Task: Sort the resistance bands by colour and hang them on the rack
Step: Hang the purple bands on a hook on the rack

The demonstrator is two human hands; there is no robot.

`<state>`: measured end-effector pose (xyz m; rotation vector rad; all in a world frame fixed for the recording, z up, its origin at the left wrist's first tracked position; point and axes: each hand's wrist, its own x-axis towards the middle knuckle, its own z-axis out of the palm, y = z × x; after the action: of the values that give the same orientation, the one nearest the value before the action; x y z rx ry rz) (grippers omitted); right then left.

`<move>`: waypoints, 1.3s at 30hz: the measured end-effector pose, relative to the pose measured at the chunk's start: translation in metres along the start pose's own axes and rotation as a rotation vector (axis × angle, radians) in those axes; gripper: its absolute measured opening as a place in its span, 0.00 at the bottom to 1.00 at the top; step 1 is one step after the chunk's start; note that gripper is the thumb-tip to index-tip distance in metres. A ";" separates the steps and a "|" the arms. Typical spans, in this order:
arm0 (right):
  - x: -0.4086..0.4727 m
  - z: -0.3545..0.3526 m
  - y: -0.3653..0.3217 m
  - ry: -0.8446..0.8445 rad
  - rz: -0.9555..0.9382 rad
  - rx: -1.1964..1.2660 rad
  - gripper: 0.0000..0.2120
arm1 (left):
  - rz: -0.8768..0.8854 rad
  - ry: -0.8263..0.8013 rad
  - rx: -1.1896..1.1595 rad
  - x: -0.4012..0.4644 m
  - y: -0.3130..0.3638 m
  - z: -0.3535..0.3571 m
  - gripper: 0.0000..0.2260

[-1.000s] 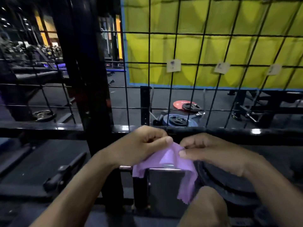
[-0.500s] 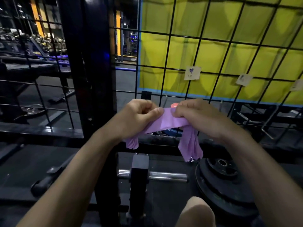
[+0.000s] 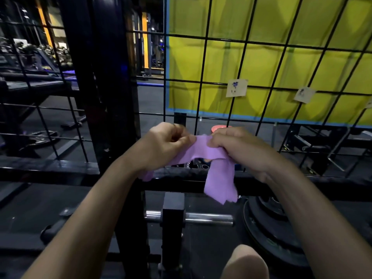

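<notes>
Both hands pinch the flat purple rubber resistance band [image 3: 203, 151]: left hand [image 3: 163, 144] and right hand [image 3: 239, 147] close together. Its loose end droops below the right hand, the black wire grid rack [image 3: 203, 81] just behind.

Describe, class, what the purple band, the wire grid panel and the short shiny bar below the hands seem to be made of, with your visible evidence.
Purple band: thin stretchy latex or rubber sheet, probably; matte, it drapes limply and creases where the left hand and right hand pinch it.
Wire grid panel: dark-coated metal wire, judging by thin rigid straight rods.
Short bar: polished or chromed steel; bright highlights.
</notes>
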<state>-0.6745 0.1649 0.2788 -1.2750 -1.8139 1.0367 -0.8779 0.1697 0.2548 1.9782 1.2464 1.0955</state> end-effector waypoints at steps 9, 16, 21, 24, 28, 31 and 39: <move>0.007 0.030 0.021 0.122 -0.049 0.336 0.05 | 0.043 0.204 0.335 0.008 -0.010 0.011 0.11; 0.004 0.043 0.037 0.232 -0.064 0.366 0.09 | 0.056 0.249 0.331 -0.004 -0.014 0.020 0.09; 0.001 0.038 0.035 0.022 0.017 0.628 0.07 | -0.115 0.050 -0.048 0.003 -0.004 0.008 0.08; -0.002 0.034 0.031 -0.051 0.030 0.749 0.06 | -0.184 0.038 -0.196 0.006 0.001 0.005 0.04; -0.002 0.033 0.032 -0.011 0.075 0.687 0.08 | -0.226 0.065 -0.290 0.007 0.002 0.011 0.04; -0.005 0.033 0.032 0.013 0.090 0.642 0.08 | -0.246 0.083 -0.309 0.009 0.006 0.014 0.06; -0.012 0.039 0.038 -0.052 0.201 0.581 0.07 | -0.232 0.052 -0.216 -0.003 -0.007 0.012 0.03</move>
<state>-0.6887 0.1524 0.2262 -1.0798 -1.2874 1.5758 -0.8714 0.1696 0.2421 1.6117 1.2886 1.1189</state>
